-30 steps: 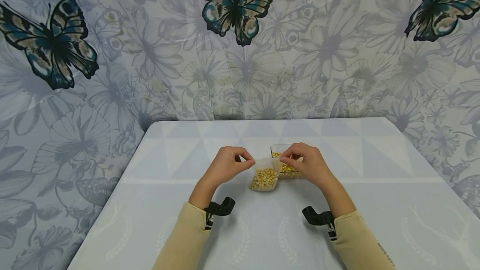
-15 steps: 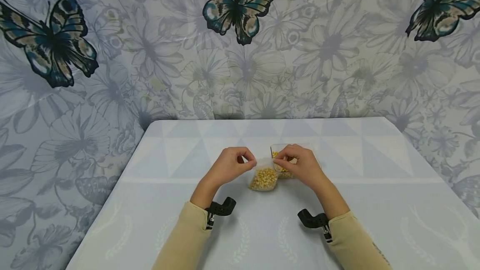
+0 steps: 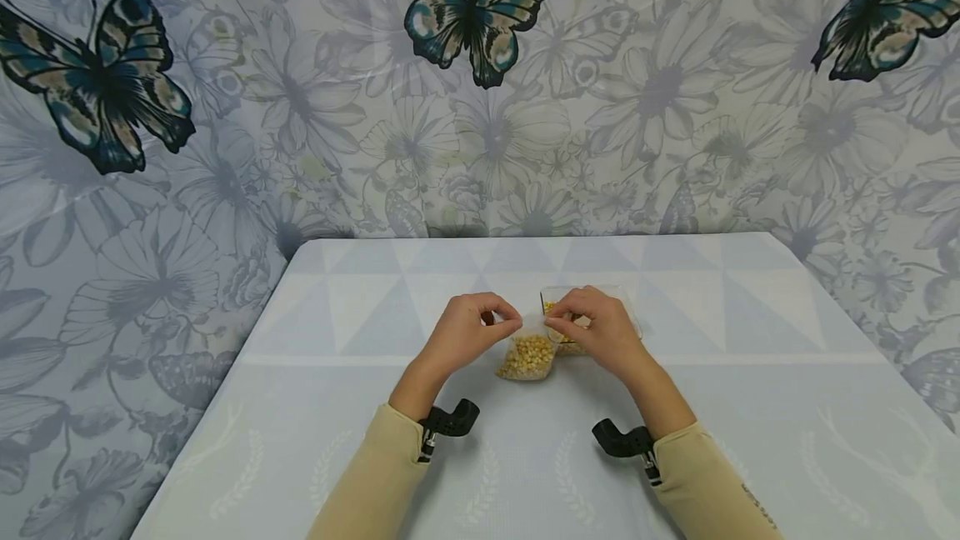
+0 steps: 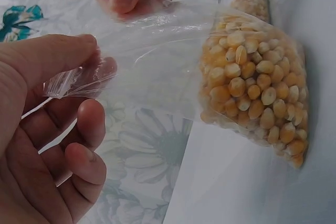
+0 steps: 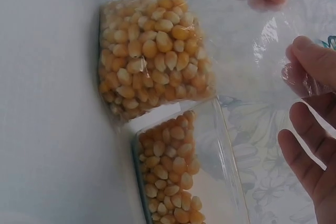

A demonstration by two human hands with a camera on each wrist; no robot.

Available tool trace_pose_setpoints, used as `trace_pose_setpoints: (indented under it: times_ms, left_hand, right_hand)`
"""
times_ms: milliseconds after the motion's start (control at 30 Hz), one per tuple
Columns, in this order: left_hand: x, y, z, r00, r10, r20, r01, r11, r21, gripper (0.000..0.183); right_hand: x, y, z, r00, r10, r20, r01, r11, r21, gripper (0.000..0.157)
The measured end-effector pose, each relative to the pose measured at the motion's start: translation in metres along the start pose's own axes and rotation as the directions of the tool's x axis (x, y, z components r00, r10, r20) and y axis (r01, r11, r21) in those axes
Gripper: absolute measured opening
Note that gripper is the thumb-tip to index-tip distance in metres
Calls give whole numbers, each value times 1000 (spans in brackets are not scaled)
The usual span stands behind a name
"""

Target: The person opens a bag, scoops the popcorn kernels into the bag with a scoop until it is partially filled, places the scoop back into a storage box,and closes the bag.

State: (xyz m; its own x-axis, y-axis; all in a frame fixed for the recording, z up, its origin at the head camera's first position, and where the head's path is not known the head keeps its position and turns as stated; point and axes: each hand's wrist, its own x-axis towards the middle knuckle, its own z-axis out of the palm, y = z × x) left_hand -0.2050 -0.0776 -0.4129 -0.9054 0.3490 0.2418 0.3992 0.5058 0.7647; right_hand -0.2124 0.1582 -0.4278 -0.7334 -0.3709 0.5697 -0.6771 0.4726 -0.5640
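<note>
A clear plastic bag of corn kernels [image 3: 527,357] stands on the table, bulging at the bottom, with its thin upper part drawn up. My left hand [image 3: 471,330] pinches one top corner between thumb and index finger; the other fingers curl loosely, as the left wrist view shows. At the opposite corner, my right hand [image 3: 600,330] pinches the film the same way. In the right wrist view the kernels [image 5: 152,56] fill the bag's lower part. Just behind and right of the bag is a clear rectangular container [image 5: 234,156] with loose kernels in it, partly hidden by my right hand in the head view.
The white patterned table [image 3: 337,440] reaches back to a wall covering [image 3: 300,107] printed with flowers and butterflies. Black wrist mounts [image 3: 452,417] stick out inward from both sleeves.
My right hand has moved left, from over the container to the bag's top corner. My left hand has shifted slightly right, so the hands are closer together. The bag has hardly moved.
</note>
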Motion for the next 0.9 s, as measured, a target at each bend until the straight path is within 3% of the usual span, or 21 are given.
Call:
trace_pose_setpoints:
  times_ms: [233,400,733,900]
  left_hand:
    - [1,-1,5,1000,24,-18,-24,1000,2,6]
    - [0,1,6,1000,21,-10,-21,1000,-7,6]
    - [-1,5,10,995,91,-45,-89,995,49,5]
    - [-2,7,12,997,69,-30,-68,997,37,6]
  right_hand:
    - [2,-1,6,995,-86,-41,85,996,-27,14]
    - [2,-4,6,994,-103,-44,102,995,-22,15]
    - [1,-7,10,992,-121,-39,120,993,-21,13]
    - [1,-6,12,993,-115,-27,115,993,-33,14]
